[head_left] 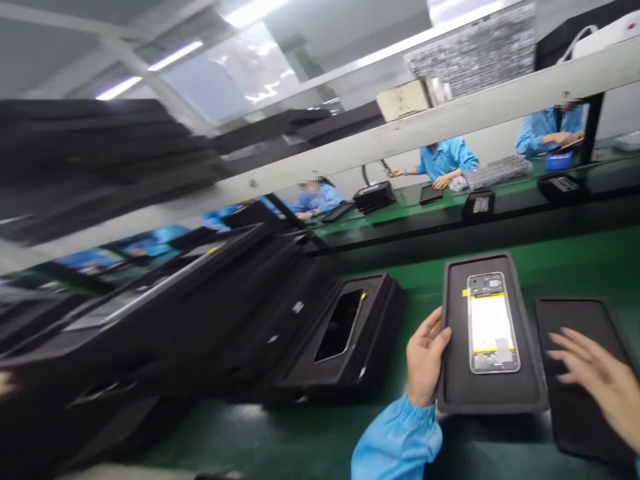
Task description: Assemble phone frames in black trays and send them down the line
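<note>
A black foam tray (pixel 493 395) lies in front of me with an opened smartphone (pixel 493 323) in it, its pale battery and inner parts facing up. My left hand (pixel 426 353) grips the tray's left edge, thumb on the rim. To the right, my right hand (pixel 595 380) hovers with fingers apart over a second, flat black tray (pixel 580 320); whether it touches that tray I cannot tell. A small yellow tab sticks out at the phone's upper left.
Left of me, another black tray (pixel 383 327) holds a dark-screened phone (pixel 340 325). Blurred stacks of black trays (pixel 200 333) fill the left side of the green bench (pixel 240 433). A pale shelf beam (pixel 350 143) crosses above; people in blue work beyond it.
</note>
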The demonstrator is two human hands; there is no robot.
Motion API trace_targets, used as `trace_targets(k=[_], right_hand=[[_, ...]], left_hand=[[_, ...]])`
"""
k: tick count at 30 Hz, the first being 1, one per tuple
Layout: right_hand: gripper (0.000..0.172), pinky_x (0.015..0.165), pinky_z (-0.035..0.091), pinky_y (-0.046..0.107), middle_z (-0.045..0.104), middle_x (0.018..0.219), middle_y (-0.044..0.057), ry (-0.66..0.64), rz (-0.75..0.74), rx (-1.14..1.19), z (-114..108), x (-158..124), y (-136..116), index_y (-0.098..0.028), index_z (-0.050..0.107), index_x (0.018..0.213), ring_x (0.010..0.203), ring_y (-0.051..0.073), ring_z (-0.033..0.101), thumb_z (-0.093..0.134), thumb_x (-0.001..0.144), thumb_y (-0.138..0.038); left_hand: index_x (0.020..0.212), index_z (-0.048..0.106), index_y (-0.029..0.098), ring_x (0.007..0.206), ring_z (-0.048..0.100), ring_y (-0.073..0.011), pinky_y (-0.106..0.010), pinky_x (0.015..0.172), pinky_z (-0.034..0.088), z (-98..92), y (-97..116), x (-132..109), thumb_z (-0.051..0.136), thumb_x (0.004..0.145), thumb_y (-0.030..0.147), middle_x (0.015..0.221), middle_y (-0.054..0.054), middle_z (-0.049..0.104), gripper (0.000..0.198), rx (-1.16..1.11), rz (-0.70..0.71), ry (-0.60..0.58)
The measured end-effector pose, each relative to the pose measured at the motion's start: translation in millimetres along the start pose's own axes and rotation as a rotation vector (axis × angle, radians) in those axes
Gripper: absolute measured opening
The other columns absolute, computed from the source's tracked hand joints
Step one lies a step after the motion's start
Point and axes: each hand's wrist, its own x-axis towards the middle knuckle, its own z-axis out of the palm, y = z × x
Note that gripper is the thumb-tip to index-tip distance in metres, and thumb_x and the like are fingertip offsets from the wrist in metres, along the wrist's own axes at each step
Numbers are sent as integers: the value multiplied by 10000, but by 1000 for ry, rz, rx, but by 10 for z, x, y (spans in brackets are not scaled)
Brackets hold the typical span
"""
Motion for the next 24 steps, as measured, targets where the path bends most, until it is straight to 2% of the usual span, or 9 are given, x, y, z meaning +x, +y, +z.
trace_targets(k=[3,6,9,11,13,16,19,21,24], right_hand=[[623,869,568,449,642,1217,121,-108,203,273,354,23,-21,-244,615,1232,1117,304,615,680,744,-625],[534,896,548,439,678,1131,124,-163,166,358,504,20,-90,-210,656,1159,1097,302,622,627,803,-607],[521,858,554,413,705,1027,126,-220,102,323,508,-13,-130,-155,631,1157,970,283,667,662,810,-543],[527,831,559,380,711,988,119,-182,66,255,505,-41,-114,-138,619,1144,895,257,680,675,801,-534],[500,809,564,354,707,999,113,-158,44,205,515,-70,-82,-141,612,1136,885,244,678,663,813,-519],[433,764,571,333,702,1010,109,-165,41,161,527,-103,-50,-149,613,1112,879,239,676,673,809,-453],[362,764,567,331,705,979,105,-161,47,160,504,-94,-38,-149,614,1058,858,232,678,660,800,-400],[341,771,562,337,710,952,97,-135,71,221,474,-58,-21,-154,598,1032,851,230,681,660,776,-369],[383,703,558,327,715,869,65,-69,137,364,450,11,17,-170,565,1010,807,231,683,698,674,-298]], left_hand=[[1167,622,150,1093,632,-308,-456,975,515,81,-244,-45,775,641,397,1177,-150,674,601,8,-85,-38],[1128,656,140,1162,587,-332,-498,1029,465,251,-350,-93,740,673,450,1244,-178,630,557,250,-18,-66],[1129,675,169,1237,528,-328,-507,1088,392,485,-294,-157,702,724,459,1333,-161,569,498,598,184,-124],[1129,680,180,1151,589,-340,-514,1025,452,638,-224,-196,727,702,465,1233,-154,642,516,754,217,-230],[1083,700,185,973,665,-328,-482,886,540,749,-160,-217,746,677,458,1041,-124,721,492,808,183,-335],[1027,713,205,775,680,-249,-361,720,573,794,-89,-203,713,687,336,845,-44,736,364,768,184,-463],[1058,700,212,712,661,-197,-305,695,555,719,-27,-138,615,676,189,789,-4,719,392,685,196,-504],[1059,697,188,676,650,-187,-313,695,550,653,13,-80,571,690,189,771,-13,714,390,560,152,-416],[1043,688,124,597,638,-186,-303,598,532,621,29,-27,626,720,318,736,-51,715,381,234,-35,-225]])
